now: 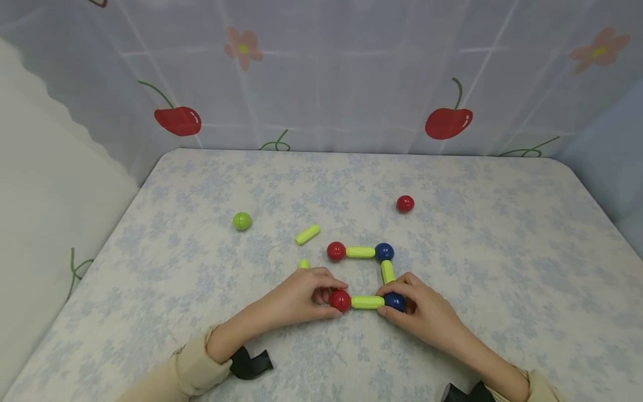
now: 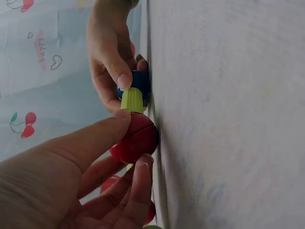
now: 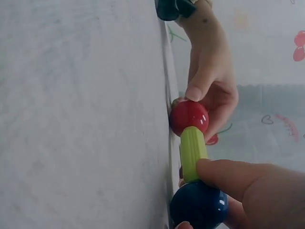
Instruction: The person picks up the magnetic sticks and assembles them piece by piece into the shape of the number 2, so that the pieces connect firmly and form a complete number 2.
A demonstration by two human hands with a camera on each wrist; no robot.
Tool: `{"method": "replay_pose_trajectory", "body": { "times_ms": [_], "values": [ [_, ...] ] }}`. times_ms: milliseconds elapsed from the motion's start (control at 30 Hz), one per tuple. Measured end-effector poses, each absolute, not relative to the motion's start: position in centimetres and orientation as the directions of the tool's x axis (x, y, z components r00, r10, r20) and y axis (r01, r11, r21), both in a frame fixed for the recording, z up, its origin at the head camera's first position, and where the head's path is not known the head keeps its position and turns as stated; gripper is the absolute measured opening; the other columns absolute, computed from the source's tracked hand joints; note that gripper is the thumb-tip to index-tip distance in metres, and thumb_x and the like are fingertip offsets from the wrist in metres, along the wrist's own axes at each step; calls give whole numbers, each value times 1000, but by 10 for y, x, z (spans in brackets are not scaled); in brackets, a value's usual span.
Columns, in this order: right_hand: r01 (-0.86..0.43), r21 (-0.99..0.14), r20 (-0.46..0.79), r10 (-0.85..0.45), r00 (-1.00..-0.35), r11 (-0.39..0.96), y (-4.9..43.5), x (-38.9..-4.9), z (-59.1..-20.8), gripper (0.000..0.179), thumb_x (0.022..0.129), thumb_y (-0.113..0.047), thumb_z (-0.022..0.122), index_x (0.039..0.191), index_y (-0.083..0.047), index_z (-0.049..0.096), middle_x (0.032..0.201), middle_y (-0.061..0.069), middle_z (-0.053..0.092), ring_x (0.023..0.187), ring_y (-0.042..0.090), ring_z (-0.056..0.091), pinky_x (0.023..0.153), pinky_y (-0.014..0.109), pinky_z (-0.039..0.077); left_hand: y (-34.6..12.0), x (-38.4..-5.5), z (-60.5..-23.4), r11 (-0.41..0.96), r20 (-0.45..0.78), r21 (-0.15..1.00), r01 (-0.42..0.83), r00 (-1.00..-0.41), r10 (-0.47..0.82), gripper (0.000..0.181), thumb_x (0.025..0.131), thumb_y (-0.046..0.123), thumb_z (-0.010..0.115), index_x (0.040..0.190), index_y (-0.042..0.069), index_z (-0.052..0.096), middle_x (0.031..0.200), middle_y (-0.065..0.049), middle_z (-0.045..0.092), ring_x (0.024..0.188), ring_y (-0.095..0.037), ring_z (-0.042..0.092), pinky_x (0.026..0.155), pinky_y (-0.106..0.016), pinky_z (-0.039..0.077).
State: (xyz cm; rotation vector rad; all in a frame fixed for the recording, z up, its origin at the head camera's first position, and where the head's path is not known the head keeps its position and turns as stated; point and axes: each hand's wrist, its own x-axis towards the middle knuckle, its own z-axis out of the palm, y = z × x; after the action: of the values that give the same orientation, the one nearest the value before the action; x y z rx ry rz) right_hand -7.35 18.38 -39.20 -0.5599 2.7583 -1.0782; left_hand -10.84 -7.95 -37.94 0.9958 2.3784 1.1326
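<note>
My left hand pinches a red ball between thumb and fingers, low at the table. A yellow-green rod joins that ball to a blue ball, which my right hand grips, its thumb and forefinger reaching onto the rod's end. From this blue ball a second rod runs back to another blue ball. A third rod links that one to a red ball, making a three-sided frame with its left side open. In the right wrist view the near rod sits against both balls.
A loose yellow-green rod lies left of the frame. Another rod shows partly behind my left hand. Farther off rest a green ball at left and a red ball at right. A patterned cloth covers the table.
</note>
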Motion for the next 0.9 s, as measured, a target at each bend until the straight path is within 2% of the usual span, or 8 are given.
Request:
{"method": "replay_pose_trajectory", "body": {
  "times_ms": [133, 233, 333, 400, 467, 600, 767, 900],
  "values": [
    [-278, -672, 6, -371, -929, 687, 183, -73, -391, 19, 82, -29, 74, 100, -26, 68, 85, -7, 47, 58, 6, 39, 48, 24, 37, -97, -121, -367, 437, 105, 728, 528, -715, 691, 41, 80, 15, 77, 118, 5, 64, 96, 0, 61, 75, -9, 55, 65, -22, 49],
    [-270, -674, -3, -368, -930, 687, 183, -74, -391, 19, 82, -31, 73, 101, -26, 68, 85, -6, 47, 59, 7, 40, 48, 24, 36, -126, -141, -357, 535, 223, 640, 552, -799, 558, 38, 81, 13, 75, 116, 3, 65, 100, -8, 62, 77, -14, 57, 65, -27, 50],
    [-267, -677, -6, -367, -930, 686, 183, -74, -391, 19, 82, -30, 73, 100, -27, 68, 84, -6, 47, 59, 7, 40, 48, 24, 36, -164, -161, -354, 693, 269, 572, 438, -899, 346, 38, 83, 12, 73, 119, 2, 63, 103, -14, 60, 80, -21, 57, 67, -35, 49],
    [-266, -679, -8, -368, -930, 685, 183, -74, -391, 19, 82, -30, 73, 100, -27, 68, 84, -6, 46, 59, 7, 40, 48, 24, 36, -189, -172, -358, 767, 229, 553, 325, -945, 235, 43, 85, 13, 71, 125, 2, 58, 109, -18, 56, 84, -27, 56, 69, -40, 47],
    [-264, -679, -13, -371, -928, 685, 184, -74, -392, 19, 82, -30, 73, 100, -27, 68, 84, -6, 46, 59, 7, 40, 48, 24, 36, -209, -179, -365, 796, 161, 555, 243, -970, 184, 51, 85, 14, 71, 131, 0, 52, 113, -22, 52, 88, -30, 54, 70, -44, 46],
    [-264, -683, -13, -373, -928, 681, 184, -74, -392, 19, 83, -32, 72, 100, -27, 68, 84, -6, 46, 59, 8, 41, 48, 24, 37, -230, -187, -376, 778, 77, 589, 218, -974, 214, 54, 87, 17, 69, 134, 0, 48, 113, -23, 51, 88, -31, 54, 71, -44, 45],
    [-270, -685, -4, -375, -927, 676, 184, -75, -392, 18, 83, -32, 72, 100, -28, 67, 85, -6, 47, 60, 8, 41, 49, 24, 38, -235, -191, -383, 751, 78, 621, 225, -971, 226, 41, 88, 20, 68, 124, 2, 59, 105, -17, 56, 82, -25, 53, 67, -39, 43],
    [-275, -684, 0, -377, -926, 675, 184, -74, -392, 18, 83, -31, 73, 100, -29, 68, 86, -6, 47, 60, 8, 42, 49, 24, 38, -235, -191, -384, 752, 79, 622, 219, -973, 219, 41, 88, 21, 68, 122, 1, 59, 104, -17, 56, 81, -25, 52, 67, -39, 42]
  ]
}}
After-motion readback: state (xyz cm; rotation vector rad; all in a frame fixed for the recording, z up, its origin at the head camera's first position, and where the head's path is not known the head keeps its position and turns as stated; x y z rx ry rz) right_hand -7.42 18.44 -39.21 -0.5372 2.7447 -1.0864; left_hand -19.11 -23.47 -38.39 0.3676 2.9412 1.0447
